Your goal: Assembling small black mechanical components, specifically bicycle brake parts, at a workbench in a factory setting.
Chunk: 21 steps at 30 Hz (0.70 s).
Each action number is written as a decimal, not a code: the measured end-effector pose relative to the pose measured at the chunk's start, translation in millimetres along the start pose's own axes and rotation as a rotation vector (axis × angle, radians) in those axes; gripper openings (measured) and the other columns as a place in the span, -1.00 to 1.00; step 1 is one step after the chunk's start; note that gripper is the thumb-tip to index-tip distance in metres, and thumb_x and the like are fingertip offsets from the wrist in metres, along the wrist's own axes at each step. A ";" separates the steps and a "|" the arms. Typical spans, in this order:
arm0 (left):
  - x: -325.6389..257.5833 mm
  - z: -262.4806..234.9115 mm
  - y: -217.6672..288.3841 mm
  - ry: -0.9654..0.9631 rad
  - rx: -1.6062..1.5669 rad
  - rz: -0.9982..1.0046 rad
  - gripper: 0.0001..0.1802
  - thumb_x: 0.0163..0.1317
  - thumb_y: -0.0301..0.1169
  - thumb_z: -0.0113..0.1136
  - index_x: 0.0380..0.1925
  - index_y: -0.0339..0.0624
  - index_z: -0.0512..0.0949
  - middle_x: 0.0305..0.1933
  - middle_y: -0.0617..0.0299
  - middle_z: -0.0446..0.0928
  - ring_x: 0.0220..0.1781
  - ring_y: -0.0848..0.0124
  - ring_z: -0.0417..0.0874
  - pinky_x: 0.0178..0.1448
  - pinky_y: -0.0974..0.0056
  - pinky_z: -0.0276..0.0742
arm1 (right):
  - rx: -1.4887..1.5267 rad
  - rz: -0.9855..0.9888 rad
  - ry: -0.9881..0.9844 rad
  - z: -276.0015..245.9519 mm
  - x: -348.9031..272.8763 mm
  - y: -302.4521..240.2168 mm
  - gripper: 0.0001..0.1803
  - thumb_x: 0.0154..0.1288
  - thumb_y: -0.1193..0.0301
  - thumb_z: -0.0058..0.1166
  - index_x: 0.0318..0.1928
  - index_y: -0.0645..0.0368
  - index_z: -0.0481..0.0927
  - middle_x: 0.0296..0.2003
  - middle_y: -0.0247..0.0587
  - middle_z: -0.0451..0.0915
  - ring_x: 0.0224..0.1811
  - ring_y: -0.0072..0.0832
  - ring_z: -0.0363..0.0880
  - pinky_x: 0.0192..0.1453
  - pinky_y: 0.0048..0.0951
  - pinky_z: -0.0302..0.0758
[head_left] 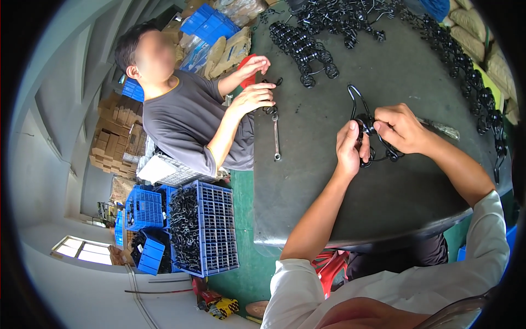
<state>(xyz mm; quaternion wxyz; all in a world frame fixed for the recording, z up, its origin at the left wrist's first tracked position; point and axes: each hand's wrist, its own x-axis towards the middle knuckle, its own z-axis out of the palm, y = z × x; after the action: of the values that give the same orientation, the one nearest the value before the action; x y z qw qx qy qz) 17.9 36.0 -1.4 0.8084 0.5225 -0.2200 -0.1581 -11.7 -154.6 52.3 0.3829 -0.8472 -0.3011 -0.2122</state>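
Over the dark tabletop (323,203), both my hands are closed on a black coiled wire spring (358,103). A long bent loop of it sticks up away from me, and more wire bends show below. My left hand (350,148) grips its left side, thumb up against the coil. From the right, my right hand (402,129) pinches the coil with bent fingers, which partly hide it. Whether the wire below belongs to one spring or two, I cannot tell. A narrow, pale, shiny object (442,129) lies just beyond my right wrist.
Across to the left, a person in a grey shirt (192,120) handles a small black piece. A metal wrench (276,137) lies nearby. Black springs (304,52) heap at the far side; a row (474,88) lines the right edge. Blue crates (216,227) stand on the green floor.
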 end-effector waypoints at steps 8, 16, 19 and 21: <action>3.4 7.9 2.3 0.048 0.042 0.097 -0.40 0.57 0.16 -0.09 -0.41 -0.16 0.39 -0.74 0.27 0.33 -0.80 0.49 0.29 -0.72 0.39 0.20 | 0.048 -0.011 0.004 -6.3 2.7 -1.3 -0.72 0.42 0.41 0.07 -0.45 0.24 0.37 -0.60 0.02 0.42 -0.57 0.06 0.48 -0.47 -0.03 0.28; -3.3 -4.6 -2.1 0.085 -0.099 -0.117 -0.19 0.54 0.34 -0.32 -0.73 -0.01 0.29 -0.81 0.36 0.20 -0.80 0.45 0.21 -0.63 0.30 0.15 | -0.018 0.253 -0.286 -32.1 13.2 4.9 -0.52 0.64 0.09 -0.13 -0.31 0.20 0.59 -0.47 0.14 0.61 -0.29 0.14 0.65 -0.15 0.08 0.53; 0.8 1.0 10.7 0.133 -0.248 -0.148 -0.17 0.53 0.37 -0.37 -0.73 -0.01 0.30 -0.81 0.39 0.16 -0.79 0.45 0.18 -0.59 0.32 0.14 | -0.127 0.421 -0.325 -57.0 12.0 14.9 -0.49 0.54 -0.01 0.01 -0.19 0.21 0.70 -0.32 0.16 0.71 -0.11 0.14 0.69 0.02 0.05 0.59; 2.3 0.3 15.3 0.182 -0.394 -0.156 -0.22 0.55 0.33 -0.33 -0.61 -0.05 0.39 -0.80 0.40 0.18 -0.78 0.47 0.18 -0.59 0.33 0.12 | -0.555 0.562 -0.766 -71.6 14.0 19.4 -0.46 0.34 -0.08 0.24 -0.05 0.18 0.76 -0.11 0.09 0.76 0.07 0.05 0.71 0.17 -0.02 0.61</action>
<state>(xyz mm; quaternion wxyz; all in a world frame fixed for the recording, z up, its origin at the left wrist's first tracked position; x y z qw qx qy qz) 20.1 40.8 13.1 0.8968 0.3820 -0.0699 -0.2121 2.3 -215.6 94.6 0.0499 -0.9808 -0.1140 0.1504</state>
